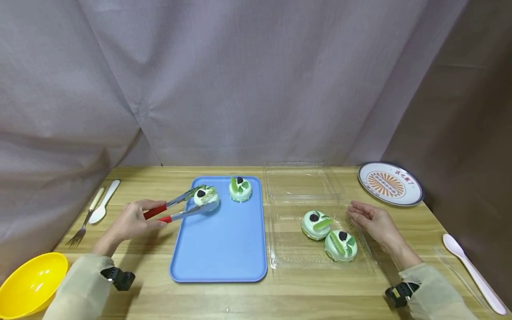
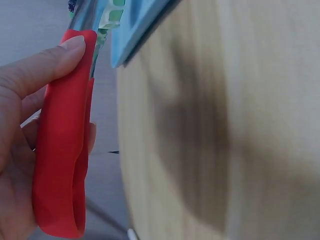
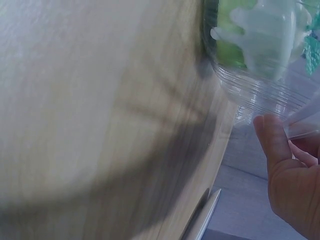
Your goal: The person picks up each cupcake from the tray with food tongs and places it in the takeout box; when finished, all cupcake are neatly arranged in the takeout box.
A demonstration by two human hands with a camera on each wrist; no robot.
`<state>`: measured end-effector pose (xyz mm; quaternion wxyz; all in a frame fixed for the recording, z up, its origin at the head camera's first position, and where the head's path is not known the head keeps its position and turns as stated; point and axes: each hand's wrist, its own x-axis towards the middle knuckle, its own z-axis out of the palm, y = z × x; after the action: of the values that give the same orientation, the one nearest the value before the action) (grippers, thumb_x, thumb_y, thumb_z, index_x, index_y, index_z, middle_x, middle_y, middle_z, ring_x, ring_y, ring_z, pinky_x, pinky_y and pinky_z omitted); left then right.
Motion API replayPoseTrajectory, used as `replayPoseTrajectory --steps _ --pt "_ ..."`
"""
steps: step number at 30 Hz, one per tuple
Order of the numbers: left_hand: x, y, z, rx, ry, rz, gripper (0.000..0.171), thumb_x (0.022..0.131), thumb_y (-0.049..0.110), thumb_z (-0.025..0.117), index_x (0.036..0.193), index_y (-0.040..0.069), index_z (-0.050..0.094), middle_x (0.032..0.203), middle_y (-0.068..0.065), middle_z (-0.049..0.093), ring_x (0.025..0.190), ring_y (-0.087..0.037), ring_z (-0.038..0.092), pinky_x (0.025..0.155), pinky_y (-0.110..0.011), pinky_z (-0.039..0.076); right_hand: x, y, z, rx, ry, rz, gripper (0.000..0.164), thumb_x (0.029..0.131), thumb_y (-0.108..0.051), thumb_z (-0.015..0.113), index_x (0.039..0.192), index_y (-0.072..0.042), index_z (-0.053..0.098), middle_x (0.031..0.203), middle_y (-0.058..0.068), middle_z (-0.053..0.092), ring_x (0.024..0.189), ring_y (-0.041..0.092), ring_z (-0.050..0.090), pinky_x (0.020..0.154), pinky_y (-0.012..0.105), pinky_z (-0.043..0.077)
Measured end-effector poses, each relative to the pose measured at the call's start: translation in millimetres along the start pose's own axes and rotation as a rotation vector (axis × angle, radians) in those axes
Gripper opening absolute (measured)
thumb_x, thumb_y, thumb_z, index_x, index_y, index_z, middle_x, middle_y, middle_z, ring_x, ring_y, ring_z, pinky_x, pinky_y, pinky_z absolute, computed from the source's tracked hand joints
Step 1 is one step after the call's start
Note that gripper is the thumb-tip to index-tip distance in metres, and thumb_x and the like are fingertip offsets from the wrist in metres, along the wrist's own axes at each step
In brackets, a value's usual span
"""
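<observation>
My left hand [image 1: 134, 220] holds red-handled metal tongs [image 2: 62, 135], the thumb on one handle and fingers on the other. Their spread arms lie on either side of a small pale green cake [image 1: 209, 200] at the upper left of the blue tray [image 1: 220, 249]. A second cake [image 1: 240, 190] stands to its right on the tray. With thumb and fingers, my right hand [image 1: 376, 222] pinches the right rim of a clear plastic container [image 1: 288, 253]; the thumb shows at the ribbed edge in the right wrist view. Two similar cakes [image 1: 316, 226] sit inside, side by side.
The container's clear lid [image 1: 300, 182] lies open behind it. On the left are a fork [image 1: 86, 220], a white spoon [image 1: 100, 211] and a yellow bowl [image 1: 34, 284]. A patterned plate [image 1: 390, 184] and a pale pink spoon [image 1: 474, 273] lie on the right. A grey curtain [image 1: 256, 89] hangs behind.
</observation>
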<state>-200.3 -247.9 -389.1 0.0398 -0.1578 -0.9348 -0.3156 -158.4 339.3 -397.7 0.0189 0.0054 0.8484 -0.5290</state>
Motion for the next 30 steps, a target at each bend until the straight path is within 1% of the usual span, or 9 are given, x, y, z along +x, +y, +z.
replayPoseTrajectory --steps 5,8,10,14,17,19,23,27,30 --pt "2.8 15.1 -9.1 -0.016 0.001 0.056 0.055 0.070 0.012 0.087 0.120 0.000 0.068 0.113 -0.023 0.070 0.092 -0.029 0.066 0.072 -0.029 0.051 1.0 -0.1 0.1 -0.004 -0.002 0.009 0.049 0.099 0.002 0.044 0.142 0.021 0.028 0.139 0.043 0.039 0.092 -0.021 0.053 0.083 0.009 0.050" --pt "8.0 31.8 -10.4 -0.027 -0.022 0.096 0.055 0.070 0.011 0.086 0.121 0.002 0.068 0.114 -0.020 0.071 0.095 -0.030 0.068 0.074 -0.030 0.054 1.1 0.0 0.2 -0.011 -0.002 0.013 0.049 0.100 0.002 0.045 0.142 0.021 0.028 0.139 0.042 0.039 0.092 -0.020 0.053 0.083 0.010 0.050" --pt "12.8 45.6 -7.5 -0.027 -0.040 0.141 0.055 0.070 0.012 0.087 0.121 0.003 0.069 0.115 -0.019 0.071 0.098 -0.030 0.068 0.076 -0.031 0.055 0.9 -0.2 0.2 -0.021 0.000 0.015 0.049 0.100 0.002 0.045 0.142 0.021 0.028 0.138 0.042 0.040 0.092 -0.021 0.053 0.083 0.010 0.050" --pt "25.9 76.2 8.0 -0.027 -0.119 0.271 0.054 0.071 0.014 0.087 0.121 0.004 0.069 0.115 -0.015 0.071 0.104 -0.028 0.067 0.080 -0.032 0.053 0.8 -0.6 0.5 -0.016 -0.001 0.018 0.049 0.100 0.002 0.044 0.142 0.021 0.028 0.138 0.042 0.040 0.092 -0.020 0.053 0.083 0.010 0.050" --pt "37.2 99.8 24.6 -0.048 -0.219 0.366 0.054 0.073 0.016 0.085 0.122 0.005 0.069 0.117 -0.010 0.071 0.105 -0.024 0.065 0.081 -0.031 0.052 1.0 -1.2 0.7 -0.004 -0.005 0.022 0.049 0.100 0.002 0.044 0.142 0.021 0.027 0.139 0.042 0.039 0.092 -0.020 0.053 0.083 0.010 0.050" --pt "44.1 115.5 35.6 -0.056 -0.280 0.413 0.054 0.073 0.019 0.085 0.124 0.007 0.068 0.118 -0.007 0.071 0.106 -0.021 0.065 0.081 -0.030 0.051 1.1 -1.6 1.0 -0.002 -0.003 0.020 0.049 0.100 0.002 0.044 0.142 0.021 0.028 0.139 0.043 0.040 0.092 -0.020 0.054 0.083 0.010 0.050" --pt "58.0 141.2 55.9 -0.025 -0.352 0.516 0.053 0.073 0.023 0.085 0.123 0.011 0.069 0.116 -0.002 0.073 0.110 -0.018 0.065 0.086 -0.031 0.052 1.1 -1.8 2.0 -0.010 0.014 0.006 0.049 0.099 0.001 0.046 0.141 0.022 0.030 0.136 0.043 0.043 0.091 -0.019 0.054 0.081 0.009 0.050" --pt "71.2 157.3 71.5 0.004 -0.423 0.578 0.052 0.074 0.023 0.085 0.121 0.010 0.070 0.115 -0.002 0.074 0.110 -0.017 0.065 0.087 -0.029 0.051 0.4 -2.0 2.0 -0.013 0.023 0.001 0.048 0.099 0.002 0.046 0.140 0.022 0.031 0.134 0.043 0.044 0.091 -0.019 0.054 0.081 0.010 0.051" --pt "78.9 163.8 79.0 0.003 -0.477 0.572 0.052 0.073 0.021 0.085 0.121 0.009 0.070 0.115 -0.004 0.073 0.108 -0.016 0.066 0.085 -0.025 0.051 -0.7 -2.6 1.1 -0.013 0.022 0.002 0.048 0.099 0.003 0.045 0.140 0.022 0.031 0.134 0.043 0.044 0.091 -0.020 0.054 0.082 0.010 0.051"
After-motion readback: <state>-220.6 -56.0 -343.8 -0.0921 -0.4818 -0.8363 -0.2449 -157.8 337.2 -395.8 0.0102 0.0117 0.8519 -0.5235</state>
